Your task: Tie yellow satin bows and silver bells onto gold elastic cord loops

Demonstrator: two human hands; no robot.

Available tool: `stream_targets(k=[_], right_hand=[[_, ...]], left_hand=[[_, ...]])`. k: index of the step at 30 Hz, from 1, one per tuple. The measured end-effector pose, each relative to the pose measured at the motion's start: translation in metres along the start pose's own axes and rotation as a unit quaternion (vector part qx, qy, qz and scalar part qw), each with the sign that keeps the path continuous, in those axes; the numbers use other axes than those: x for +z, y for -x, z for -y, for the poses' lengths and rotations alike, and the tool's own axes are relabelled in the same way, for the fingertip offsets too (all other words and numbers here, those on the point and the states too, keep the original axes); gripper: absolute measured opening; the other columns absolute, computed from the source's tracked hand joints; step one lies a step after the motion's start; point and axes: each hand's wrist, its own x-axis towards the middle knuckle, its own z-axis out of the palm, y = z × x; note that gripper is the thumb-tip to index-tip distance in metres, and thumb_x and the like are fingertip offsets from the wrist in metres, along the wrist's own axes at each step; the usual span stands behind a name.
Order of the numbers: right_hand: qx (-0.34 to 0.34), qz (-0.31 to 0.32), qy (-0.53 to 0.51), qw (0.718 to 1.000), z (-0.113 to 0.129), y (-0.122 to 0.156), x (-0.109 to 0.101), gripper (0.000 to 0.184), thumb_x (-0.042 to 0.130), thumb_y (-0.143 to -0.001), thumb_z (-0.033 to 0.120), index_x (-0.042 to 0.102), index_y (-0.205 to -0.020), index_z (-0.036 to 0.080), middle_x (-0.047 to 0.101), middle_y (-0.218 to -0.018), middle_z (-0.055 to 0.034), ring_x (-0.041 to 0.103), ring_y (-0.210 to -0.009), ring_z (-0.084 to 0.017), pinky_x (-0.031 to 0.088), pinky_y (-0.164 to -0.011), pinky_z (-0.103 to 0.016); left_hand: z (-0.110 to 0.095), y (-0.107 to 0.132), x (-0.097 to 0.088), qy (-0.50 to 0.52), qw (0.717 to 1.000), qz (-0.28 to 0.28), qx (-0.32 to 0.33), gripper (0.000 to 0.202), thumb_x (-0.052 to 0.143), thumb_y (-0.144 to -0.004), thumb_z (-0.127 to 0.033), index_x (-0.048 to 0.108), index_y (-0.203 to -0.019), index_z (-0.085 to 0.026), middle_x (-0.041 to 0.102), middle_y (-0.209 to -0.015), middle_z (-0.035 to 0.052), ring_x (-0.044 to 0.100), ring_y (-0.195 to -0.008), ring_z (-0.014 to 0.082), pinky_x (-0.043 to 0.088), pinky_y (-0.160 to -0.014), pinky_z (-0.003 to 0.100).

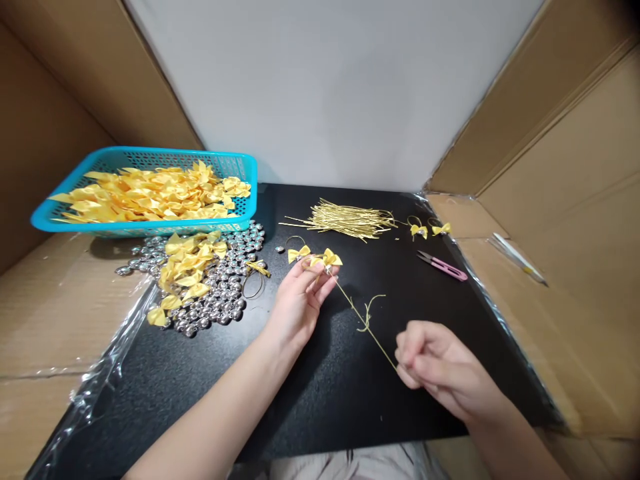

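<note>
My left hand point(300, 300) pinches a yellow ribbon bow point(330, 259) near the middle of the table. From that bow a thin gold cord point(383, 348) stretches down to my right hand point(443, 367), whose fingers are closed around its far end. Short cord scraps point(367, 313) lie beneath the stretched cord. Just behind my left fingers is another bow point(299, 253) with a thin loop on it. A single silver bead point(279, 249) lies to its left.
A blue basket point(253, 193) full of yellow bows stands at the back left. Silver beads point(225, 307) and loose bows point(187, 267) spread before it. Cut gold cords point(350, 220), pink thread snips point(445, 267) and finished bows point(419, 231) lie farther back. Tweezers point(520, 259) rest on cardboard at right.
</note>
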Motion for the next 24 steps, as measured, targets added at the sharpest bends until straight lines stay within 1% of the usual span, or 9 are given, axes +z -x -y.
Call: stream_targets(k=[2, 4, 7, 11, 13, 15, 18, 21, 24], right_hand=[[0.032, -0.063, 0.027, 0.997, -0.004, -0.003, -0.006, 0.027, 0.082, -0.072, 0.035, 0.065, -0.070, 0.014, 0.052, -0.060, 0.0027, 0.035, -0.047, -0.003, 0.023, -0.046, -0.019], [0.034, -0.114, 0.038, 0.992, -0.007, -0.006, -0.012, 0.028, 0.082, -0.071, 0.036, 0.066, -0.071, 0.013, 0.047, -0.057, 0.0044, 0.030, -0.048, -0.003, 0.020, -0.047, -0.019], [-0.003, -0.187, 0.045, 0.981, -0.011, -0.009, -0.020, 0.028, 0.082, -0.070, 0.037, 0.067, -0.072, 0.013, 0.041, -0.054, 0.0064, 0.030, -0.049, -0.004, 0.020, -0.047, -0.020], [-0.083, -0.286, 0.057, 0.953, -0.014, -0.016, -0.028, 0.028, 0.084, -0.067, 0.037, 0.069, -0.076, 0.015, 0.042, -0.055, 0.0064, 0.034, -0.048, -0.004, 0.024, -0.047, -0.020], [-0.112, -0.312, 0.067, 0.941, -0.014, -0.020, -0.030, 0.028, 0.084, -0.066, 0.038, 0.070, -0.075, 0.015, 0.042, -0.054, 0.0064, 0.033, -0.047, -0.004, 0.025, -0.046, -0.019], [-0.138, -0.332, 0.081, 0.930, -0.014, -0.024, -0.032, 0.027, 0.084, -0.065, 0.037, 0.071, -0.074, 0.016, 0.046, -0.054, 0.0051, 0.034, -0.047, -0.004, 0.025, -0.045, -0.019], [-0.192, -0.367, 0.095, 0.905, -0.011, -0.028, -0.036, 0.022, 0.084, -0.066, 0.034, 0.072, -0.074, 0.017, 0.058, -0.064, 0.0008, 0.038, -0.049, -0.004, 0.028, -0.045, -0.019], [-0.247, -0.398, 0.109, 0.877, -0.008, -0.030, -0.042, 0.017, 0.081, -0.069, 0.031, 0.072, -0.075, 0.018, 0.065, -0.074, -0.0012, 0.040, -0.050, -0.004, 0.032, -0.046, -0.018], [-0.247, -0.391, 0.163, 0.872, -0.008, -0.029, -0.044, 0.013, 0.077, -0.074, 0.030, 0.073, -0.079, 0.019, 0.065, -0.071, -0.0005, 0.044, -0.052, -0.006, 0.036, -0.048, -0.019]], left_hand=[[-0.002, 0.002, 0.001, 0.001, 1.000, -0.007, -0.015, 0.015, 0.065, -0.078, -0.008, 0.058, -0.086, -0.018, 0.074, -0.080, 0.0009, 0.073, -0.073, 0.0122, 0.060, -0.069, 0.021], [-0.003, 0.004, 0.002, 0.009, 0.999, -0.016, -0.037, 0.017, 0.064, -0.078, -0.007, 0.057, -0.090, -0.018, 0.074, -0.080, 0.0013, 0.073, -0.072, 0.0126, 0.060, -0.067, 0.021], [-0.004, 0.006, 0.004, 0.025, 0.997, -0.011, -0.077, 0.020, 0.062, -0.079, -0.005, 0.056, -0.093, -0.019, 0.072, -0.075, 0.0003, 0.072, -0.067, 0.0126, 0.059, -0.058, 0.019], [-0.007, 0.010, 0.006, 0.031, 0.992, 0.014, -0.120, 0.026, 0.061, -0.078, -0.002, 0.055, -0.098, -0.018, 0.070, -0.070, -0.0006, 0.072, -0.060, 0.0126, 0.056, -0.048, 0.016], [-0.008, 0.012, 0.007, 0.032, 0.991, 0.020, -0.125, 0.028, 0.060, -0.078, 0.000, 0.053, -0.100, -0.017, 0.070, -0.068, -0.0002, 0.071, -0.057, 0.0121, 0.056, -0.046, 0.015], [-0.009, 0.014, 0.008, 0.031, 0.991, 0.025, -0.126, 0.029, 0.058, -0.078, 0.002, 0.052, -0.100, -0.016, 0.070, -0.067, 0.0002, 0.071, -0.056, 0.0121, 0.057, -0.048, 0.016], [-0.007, 0.015, 0.007, 0.024, 0.991, 0.028, -0.131, 0.031, 0.057, -0.078, 0.003, 0.052, -0.101, -0.016, 0.069, -0.067, -0.0001, 0.071, -0.056, 0.0127, 0.060, -0.050, 0.019], [-0.005, 0.014, 0.005, 0.022, 0.991, 0.041, -0.125, 0.033, 0.057, -0.077, 0.003, 0.052, -0.104, -0.016, 0.071, -0.070, 0.0004, 0.073, -0.062, 0.0146, 0.061, -0.053, 0.021], [-0.004, 0.014, 0.004, 0.028, 0.991, 0.066, -0.112, 0.033, 0.056, -0.079, 0.004, 0.052, -0.105, -0.016, 0.073, -0.074, 0.0042, 0.076, -0.070, 0.0168, 0.062, -0.056, 0.021]])
